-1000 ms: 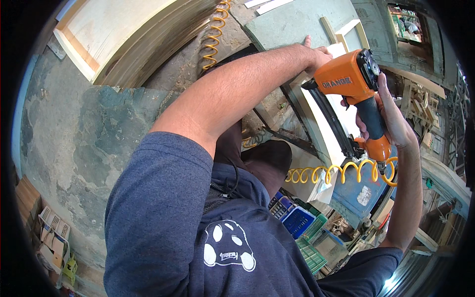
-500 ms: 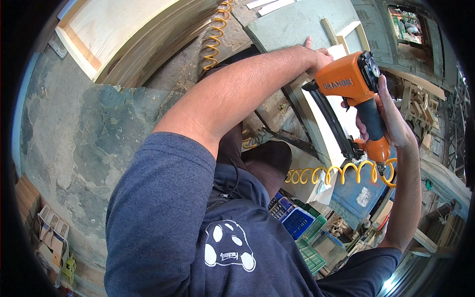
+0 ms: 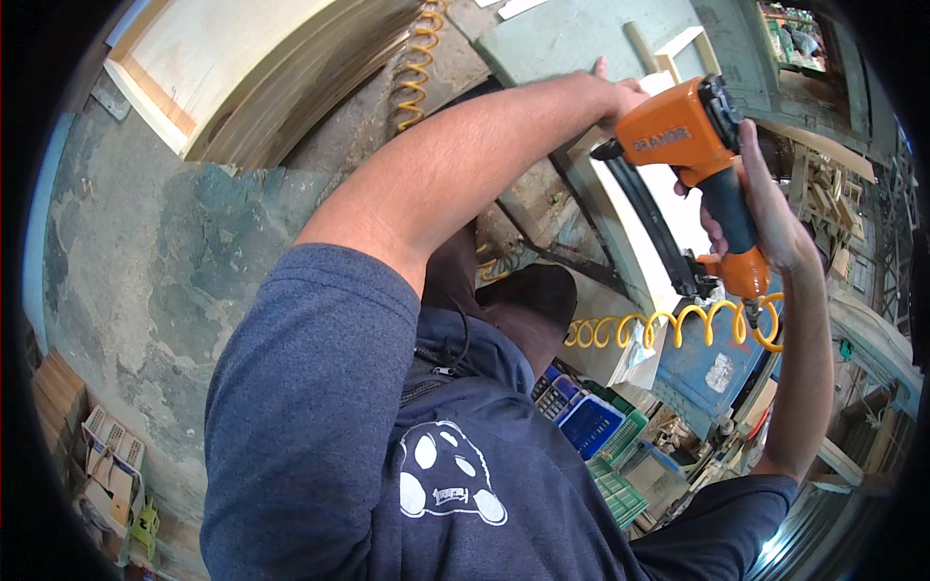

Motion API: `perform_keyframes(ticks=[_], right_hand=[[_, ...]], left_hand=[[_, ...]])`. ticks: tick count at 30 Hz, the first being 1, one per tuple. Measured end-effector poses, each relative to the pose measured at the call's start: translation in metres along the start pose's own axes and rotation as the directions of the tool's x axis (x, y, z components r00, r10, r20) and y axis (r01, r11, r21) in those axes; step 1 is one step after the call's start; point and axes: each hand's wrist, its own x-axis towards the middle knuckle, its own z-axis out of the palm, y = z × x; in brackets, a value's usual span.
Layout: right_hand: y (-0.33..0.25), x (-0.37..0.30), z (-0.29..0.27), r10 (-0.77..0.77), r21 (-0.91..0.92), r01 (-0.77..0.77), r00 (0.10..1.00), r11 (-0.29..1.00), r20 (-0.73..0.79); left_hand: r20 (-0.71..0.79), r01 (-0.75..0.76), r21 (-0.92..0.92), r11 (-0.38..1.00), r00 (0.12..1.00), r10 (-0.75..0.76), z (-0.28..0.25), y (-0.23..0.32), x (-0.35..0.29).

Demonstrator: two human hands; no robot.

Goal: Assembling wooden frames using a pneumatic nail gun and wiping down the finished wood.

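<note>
An orange pneumatic nail gun point(image 3: 673, 134) with a dark grip and a black slanted magazine is held in my right hand point(image 3: 765, 198), the fingers wrapped round its grip. A coiled yellow air hose point(image 3: 693, 327) joins the fitting at its lower end. My left hand point(image 3: 625, 100) lies beyond the gun's head, at a bright white board point(image 3: 635, 228) on the green-grey worktop point(image 3: 552, 44). One of its fingers is stretched out; the others are partly hidden by the gun. A small pale wooden frame point(image 3: 690, 44) sits close beyond that hand.
Stacked wooden panels point(image 3: 291, 97) stand at the upper left, with another yellow coiled hose point(image 3: 415, 73) beside them. Blue crate point(image 3: 591, 426) and green crate point(image 3: 617, 492) sit below the bench. Wood offcuts point(image 3: 828, 198) are piled at the right.
The nail gun and my right hand have shifted slightly upward in the picture. My left hand stays by the board, a little higher and farther left in view.
</note>
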Motion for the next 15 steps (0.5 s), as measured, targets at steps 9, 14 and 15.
perform_keyframes(ticks=[9, 14, 15], right_hand=[[0.047, -0.040, -0.021, 0.030, 0.100, -0.033, 0.999, 0.994, 0.034], [0.099, -0.074, -0.030, 0.128, 0.129, -0.131, 0.991, 0.983, 0.028], [0.107, -0.080, -0.030, 0.163, 0.108, -0.163, 0.987, 0.981, 0.004]], left_hand=[[0.159, -0.011, 0.060, 0.998, 0.987, 0.001, -0.012, 0.016, -0.016], [0.242, 0.032, 0.113, 0.993, 0.968, -0.059, -0.027, 0.041, -0.025], [0.277, 0.052, 0.175, 0.983, 0.956, -0.100, -0.030, 0.048, -0.024]])
